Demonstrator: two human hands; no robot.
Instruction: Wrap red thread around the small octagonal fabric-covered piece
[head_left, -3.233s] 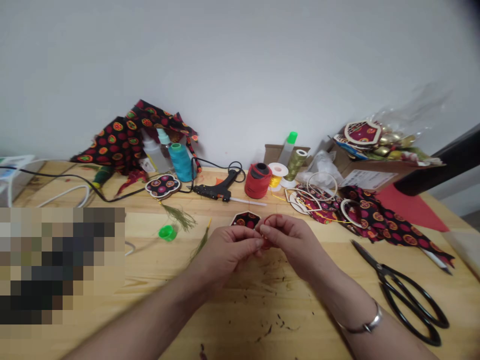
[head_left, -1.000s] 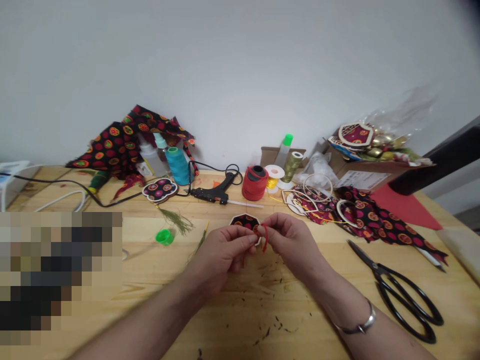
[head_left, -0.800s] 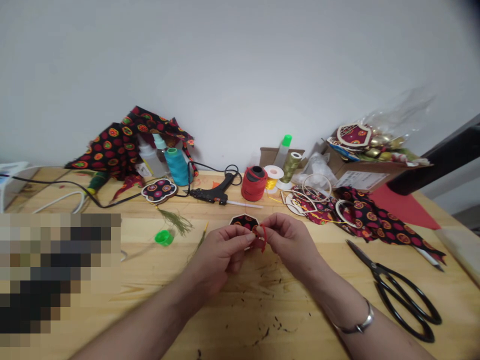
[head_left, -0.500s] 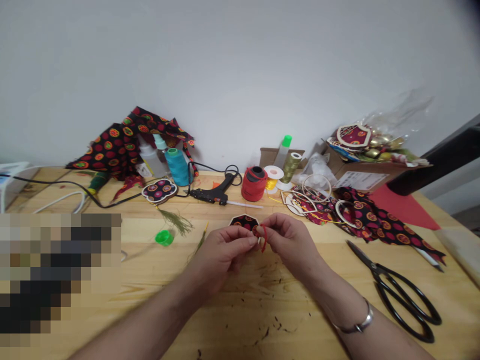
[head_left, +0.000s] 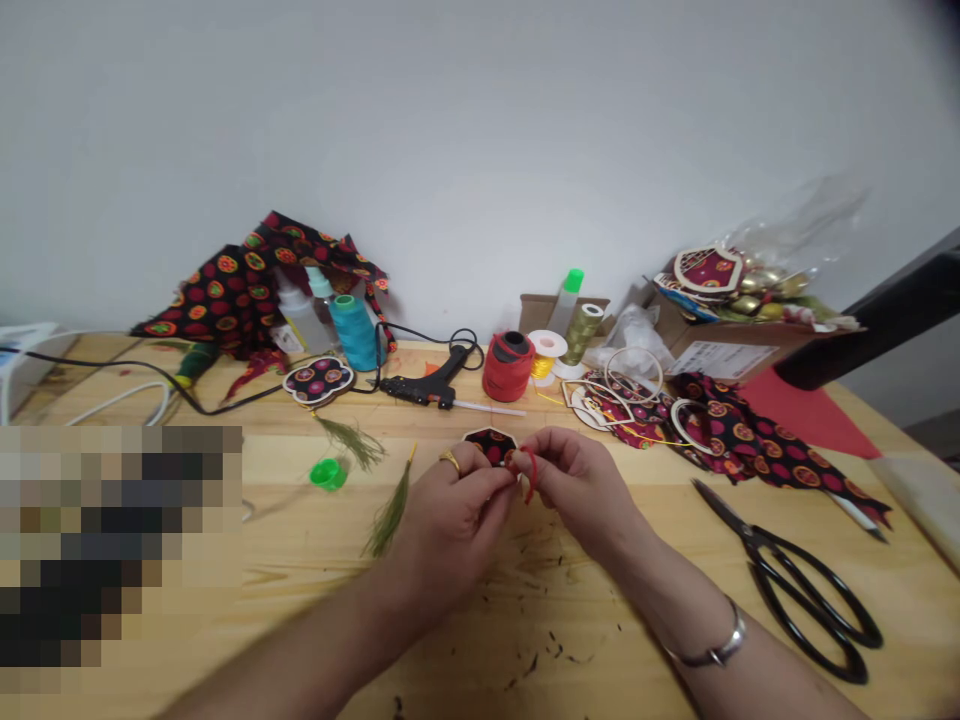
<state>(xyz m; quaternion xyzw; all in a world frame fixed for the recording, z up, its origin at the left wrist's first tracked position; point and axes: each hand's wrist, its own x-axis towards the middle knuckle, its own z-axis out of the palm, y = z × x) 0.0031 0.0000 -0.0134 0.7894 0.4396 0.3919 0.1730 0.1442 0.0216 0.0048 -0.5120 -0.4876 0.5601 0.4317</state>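
Note:
In the middle of the head view, both my hands meet at a small ornament (head_left: pixel 489 443), dark patterned fabric inside a pale wooden rim. My left hand (head_left: pixel 455 510) is closed at its near edge, the fingers covering its lower part. A short loop of red cord (head_left: pixel 532 474) stands out from the ornament's right side. Pinched thumb and finger of my right hand (head_left: pixel 581 483) hold this cord. Exactly where cord and ornament join is hidden by the fingertips. A green tassel (head_left: pixel 389 515) lies just left of my left hand.
Large black scissors (head_left: pixel 787 580) lie at right. Behind the hands are a glue gun (head_left: pixel 429 388), a red thread spool (head_left: pixel 508 367) and a blue thread cone (head_left: pixel 355 333). Patterned fabric (head_left: pixel 795 445) and wooden frames (head_left: pixel 596 403) lie back right. A green cap (head_left: pixel 328 475) sits left.
My left hand has turned and its fingers have shifted, showing a ring and uncovering more of the green tassel. The right hand stays nearly in place with the red cord.

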